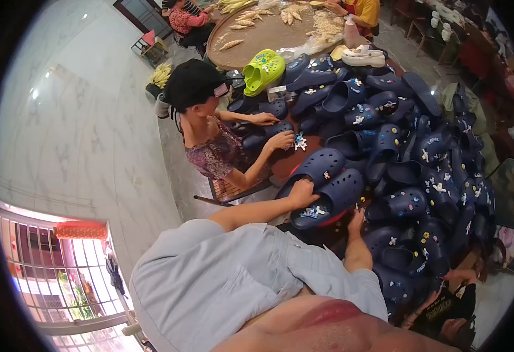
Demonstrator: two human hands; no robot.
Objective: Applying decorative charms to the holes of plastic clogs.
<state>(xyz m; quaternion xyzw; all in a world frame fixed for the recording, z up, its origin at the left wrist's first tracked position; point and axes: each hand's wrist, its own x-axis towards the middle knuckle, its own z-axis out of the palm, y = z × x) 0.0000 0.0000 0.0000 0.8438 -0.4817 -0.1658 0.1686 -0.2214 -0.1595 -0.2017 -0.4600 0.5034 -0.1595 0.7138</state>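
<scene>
Grasping a navy clog (327,196) in its grip, the left hand (301,193) steadies it; right hand (357,220) touches it, fingers loose.

You can see clear plastic bags (315,44) bunched on the round brown table (257,41) far ahead, and a small white label (277,90) just under the green clogs (263,70)

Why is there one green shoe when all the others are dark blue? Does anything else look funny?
Yes, the lime green clog sits alone at the far edge of the heap of navy clogs, and a white platform sandal lies near it. The navy clogs are piled loosely, tipped every way. The person's left hand rests on one navy clog.
</scene>
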